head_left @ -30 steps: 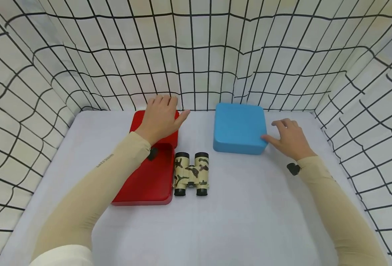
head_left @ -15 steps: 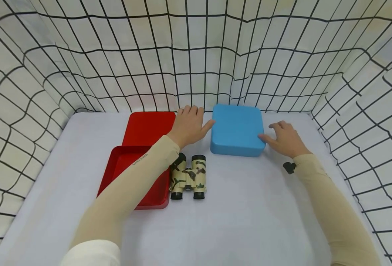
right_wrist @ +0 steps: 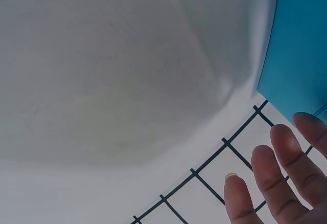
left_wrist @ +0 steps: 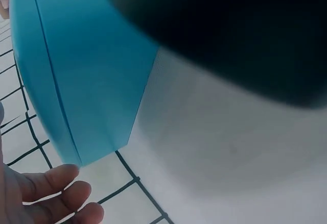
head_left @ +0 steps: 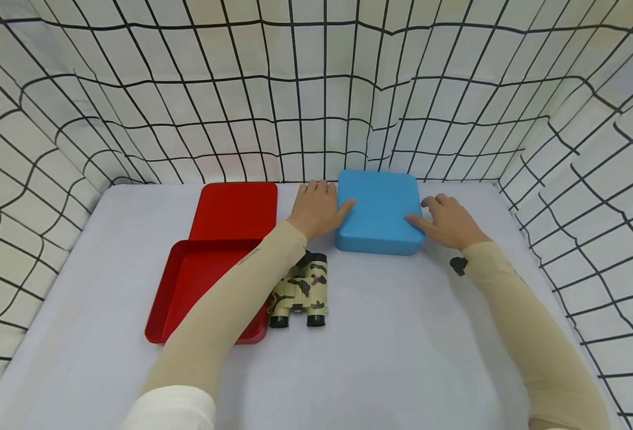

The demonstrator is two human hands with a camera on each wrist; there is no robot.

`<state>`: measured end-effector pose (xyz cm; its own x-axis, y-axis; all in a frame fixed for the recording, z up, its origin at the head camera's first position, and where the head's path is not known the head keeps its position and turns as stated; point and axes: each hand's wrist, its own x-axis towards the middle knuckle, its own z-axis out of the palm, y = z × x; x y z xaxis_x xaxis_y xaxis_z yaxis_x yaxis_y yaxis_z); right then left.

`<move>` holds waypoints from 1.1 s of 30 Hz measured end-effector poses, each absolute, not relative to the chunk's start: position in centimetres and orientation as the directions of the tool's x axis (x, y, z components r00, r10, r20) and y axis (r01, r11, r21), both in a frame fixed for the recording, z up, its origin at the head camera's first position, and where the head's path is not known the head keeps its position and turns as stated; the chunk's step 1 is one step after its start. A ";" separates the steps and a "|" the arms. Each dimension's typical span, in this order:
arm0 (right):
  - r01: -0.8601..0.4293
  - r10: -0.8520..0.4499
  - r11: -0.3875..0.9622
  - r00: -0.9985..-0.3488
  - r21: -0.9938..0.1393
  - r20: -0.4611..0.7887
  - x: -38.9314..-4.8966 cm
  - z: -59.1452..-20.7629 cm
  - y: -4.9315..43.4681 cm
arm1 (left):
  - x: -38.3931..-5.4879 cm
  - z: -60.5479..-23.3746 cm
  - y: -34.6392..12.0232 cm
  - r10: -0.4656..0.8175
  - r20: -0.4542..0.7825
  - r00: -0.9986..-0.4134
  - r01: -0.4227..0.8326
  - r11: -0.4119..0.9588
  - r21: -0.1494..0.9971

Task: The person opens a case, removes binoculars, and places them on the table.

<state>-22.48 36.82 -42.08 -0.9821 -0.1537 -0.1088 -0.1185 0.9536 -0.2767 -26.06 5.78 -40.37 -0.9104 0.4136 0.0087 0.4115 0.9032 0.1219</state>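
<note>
A closed blue box (head_left: 378, 209) with rounded corners stands at the back of the table; a lid seam runs along its side in the left wrist view. At its left side is my left hand (head_left: 316, 210), fingers extended and thumb overlapping the top edge. Those fingertips (left_wrist: 65, 173) appear right by a box corner. On the opposite side, my right hand (head_left: 448, 222) has its thumb at the box's right edge and its fingers loosely bent beside it. The fingers (right_wrist: 268, 173) are spread near the blue wall in the right wrist view. Neither hand grips anything.
An open red box (head_left: 174, 292) lies at left, its lid (head_left: 236, 209) folded back behind it. Camouflage binoculars (head_left: 316, 286) lie against its right side, partly hidden by my left sleeve (head_left: 230, 304). Black-lined grid walls (head_left: 306, 95) enclose the table's back and sides.
My left hand has moved right, from over the red lid to the blue box's left side. The right hand stays at the box's right edge. The head view has shifted slightly.
</note>
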 end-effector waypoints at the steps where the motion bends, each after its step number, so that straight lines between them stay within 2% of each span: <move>1: -0.119 -0.155 0.953 -0.982 -0.279 -0.112 -22.6 -42.1 36.7 | -26.1 -40.4 5.9 0.411 0.002 -0.912 0.408 0.904 0.126; 21: -0.168 -0.226 0.944 -0.956 -0.283 -0.187 -23.4 -41.9 35.9 | -25.5 -39.6 7.2 0.389 -0.195 -0.900 0.374 0.921 0.109; 27: -0.175 -0.232 0.947 -0.952 -0.269 -0.199 -23.6 -42.1 36.0 | -25.4 -39.6 7.6 0.382 -0.201 -0.902 0.374 0.924 0.077; 33: -0.210 -0.244 0.957 -0.955 -0.198 -0.171 -23.6 -42.0 36.0 | -25.3 -39.7 8.0 0.367 -0.193 -0.910 0.358 0.930 0.084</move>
<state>-23.63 35.98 -42.03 -0.9545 -0.2444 -0.1707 -0.2096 0.9574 -0.1985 -25.29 8.03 -39.69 -0.9099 0.3673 -0.1928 0.3577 0.9301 0.0837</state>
